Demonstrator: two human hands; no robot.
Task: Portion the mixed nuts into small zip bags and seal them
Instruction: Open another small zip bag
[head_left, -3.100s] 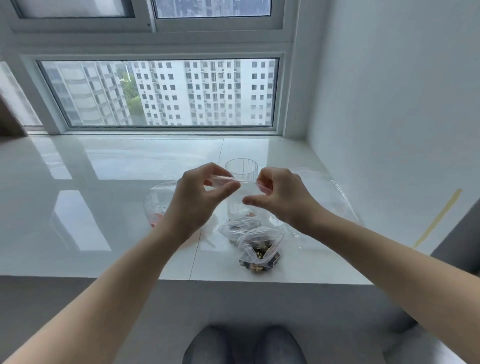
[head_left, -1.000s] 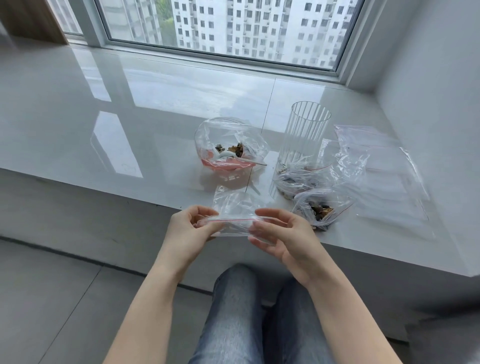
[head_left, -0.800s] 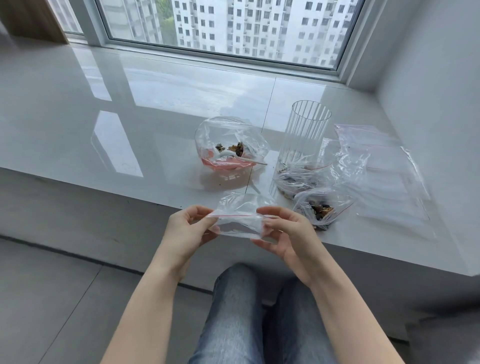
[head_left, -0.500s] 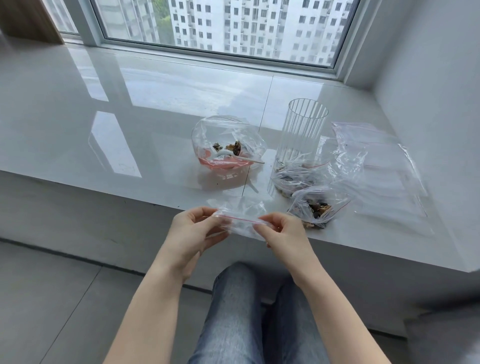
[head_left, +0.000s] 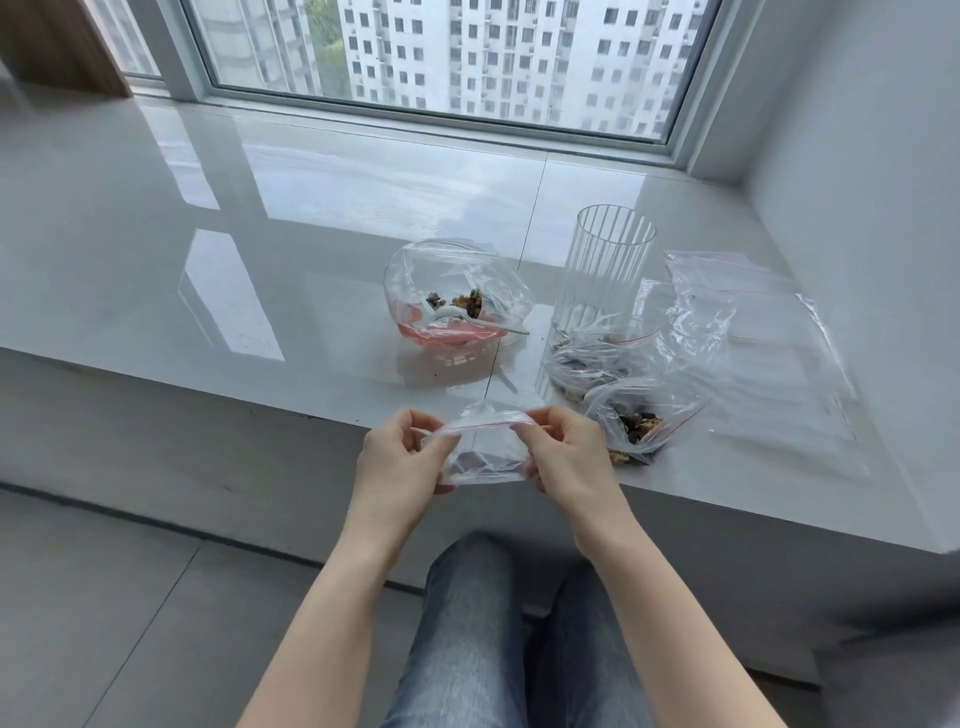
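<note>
A small clear zip bag (head_left: 480, 452) with a red zip line hangs in front of the sill's edge, and nothing shows inside it. My left hand (head_left: 402, 452) pinches its left end and my right hand (head_left: 563, 449) pinches its right end. Its mouth is bowed upward between them. On the sill behind, a large clear bag (head_left: 457, 296) holds a few mixed nuts and a white spoon over a pink base. Two small bags with nuts (head_left: 636, 423) (head_left: 582, 364) lie to the right.
A tall ribbed clear glass (head_left: 605, 270) stands on the glossy white sill (head_left: 260, 234). Flat unfilled zip bags (head_left: 763, 353) lie at the right, near the white wall. The window runs along the back. My knees in jeans are below the sill.
The view dropped from the window down to the sill. Both hands came closer together with the small bag, and its mouth has bowed up between them.
</note>
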